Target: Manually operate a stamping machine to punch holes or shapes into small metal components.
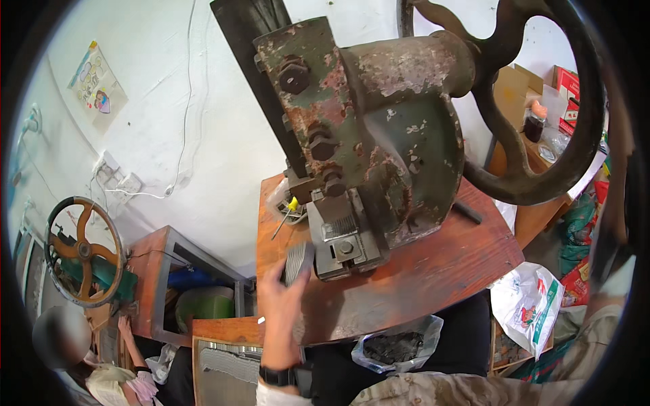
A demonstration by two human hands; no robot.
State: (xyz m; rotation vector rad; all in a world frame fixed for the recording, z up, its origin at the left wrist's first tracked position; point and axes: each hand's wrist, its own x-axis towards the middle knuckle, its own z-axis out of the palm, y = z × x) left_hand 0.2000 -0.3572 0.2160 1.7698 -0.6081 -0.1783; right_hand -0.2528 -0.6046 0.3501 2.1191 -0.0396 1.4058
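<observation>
My left hand [281,301], with a dark watch on its wrist, is closed around a small stack of thin grey metal strips [298,264]. It holds the stack just left of the metal die block [345,249], near the wooden tabletop. Above the die stands a worn green hand press [406,135] with bolts down its front and a large dark handwheel [535,183] at its right. A camouflage sleeve [596,338] rises along the right edge; my right hand is out of view.
Behind the die lie a yellow-handled screwdriver [292,204] and a small tub. A wooden tray [196,369] of grey strips sits below left, and a clear bag [433,331] of dark scraps by my lap. A co-worker's hand [125,328] rests near another handwheel [82,250].
</observation>
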